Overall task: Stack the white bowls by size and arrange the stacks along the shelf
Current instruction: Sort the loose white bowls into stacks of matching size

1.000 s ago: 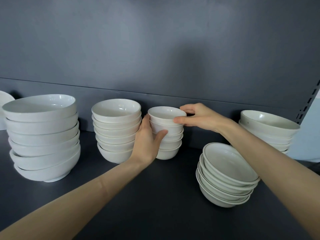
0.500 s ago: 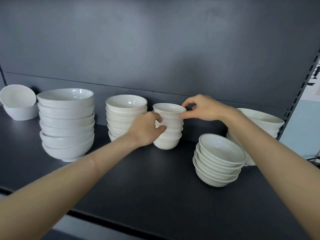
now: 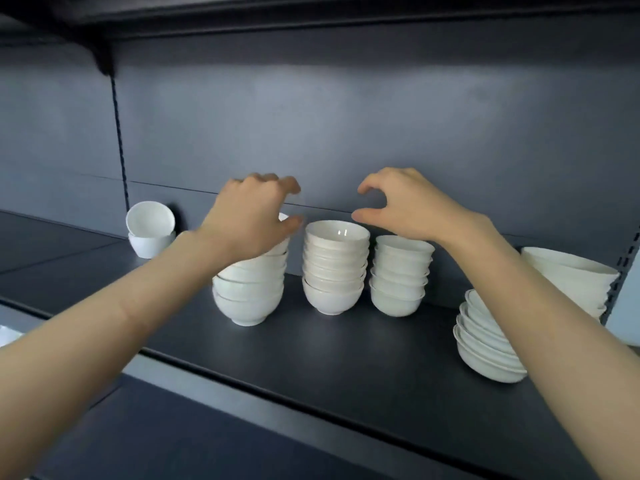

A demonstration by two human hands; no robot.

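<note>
Both hands are raised above the bowls with fingers curled and spread, holding nothing. The left hand [image 3: 251, 216] hovers in front of the top of the large stack [image 3: 251, 289]; the right hand [image 3: 405, 206] hovers over the small stack [image 3: 400, 275]. Between them stands the middle stack [image 3: 334, 268]. All bowls are smooth, glossy white and round. On the dark matte shelf [image 3: 311, 358] I count six groups: these three stacks, a tilted pair [image 3: 150, 226] at the far left, and two shallow stacks [image 3: 485, 344] on the right.

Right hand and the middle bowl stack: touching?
Apart. In the head view the right hand hovers open above the middle bowl stack, dark shelf wall showing between thumb and rim.
</note>
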